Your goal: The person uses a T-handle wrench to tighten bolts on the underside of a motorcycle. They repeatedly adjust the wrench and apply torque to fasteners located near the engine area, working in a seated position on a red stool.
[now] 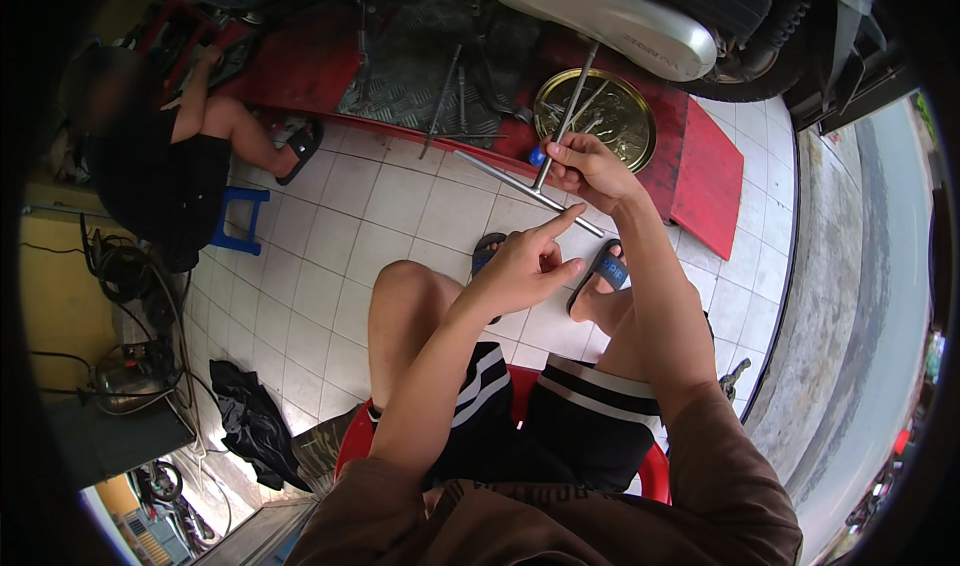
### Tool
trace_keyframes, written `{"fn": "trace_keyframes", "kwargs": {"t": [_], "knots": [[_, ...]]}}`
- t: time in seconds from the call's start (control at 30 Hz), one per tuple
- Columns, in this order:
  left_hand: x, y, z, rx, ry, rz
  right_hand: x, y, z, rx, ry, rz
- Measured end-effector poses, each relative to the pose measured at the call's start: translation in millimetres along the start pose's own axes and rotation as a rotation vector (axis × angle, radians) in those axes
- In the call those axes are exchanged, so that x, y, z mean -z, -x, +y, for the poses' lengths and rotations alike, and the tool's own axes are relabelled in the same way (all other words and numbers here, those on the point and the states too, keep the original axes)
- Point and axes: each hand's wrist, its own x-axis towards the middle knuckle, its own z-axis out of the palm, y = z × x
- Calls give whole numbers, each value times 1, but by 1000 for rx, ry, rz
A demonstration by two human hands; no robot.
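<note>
My right hand [592,171] is closed around the shaft of a steel T-handle wrench [573,106]. The shaft slants up to the lower edge of the scooter's silver side cover [610,16]; I cannot tell what its tip fits onto. The wrench's long crossbar lies on the side nearest me, sloping down to the right. Beside its right end is my left hand [525,271], with the index finger stretched along the bar and the thumb apart. That hand grips nothing; whether the fingertip touches the bar is unclear. A blue knob [537,156] shows just left of my right fingers.
A round gold tray [640,156] with metal tools rests on the red lift platform [705,191], and more long tools lie on its tread plate [390,96]. At left a person [140,156] sits near a blue stool [240,221]. White tiles [400,196] cover the floor.
</note>
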Motion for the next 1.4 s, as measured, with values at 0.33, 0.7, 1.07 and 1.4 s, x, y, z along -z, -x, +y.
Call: {"fn": "trace_keyframes", "kwargs": {"t": [0.33, 0.7, 1.07, 1.4], "knots": [[14, -4, 1, -145, 73, 151, 0, 2, 0, 11, -60, 27], [13, -8, -5, -236, -32, 445, 1, 2, -1, 26, -102, 24], [5, -11, -23, -38, -77, 535, 4, -2, 3, 37, -52, 28], [4, -1, -15, 108, -363, 164, 1, -3, 4, 48, -78, 44]]}}
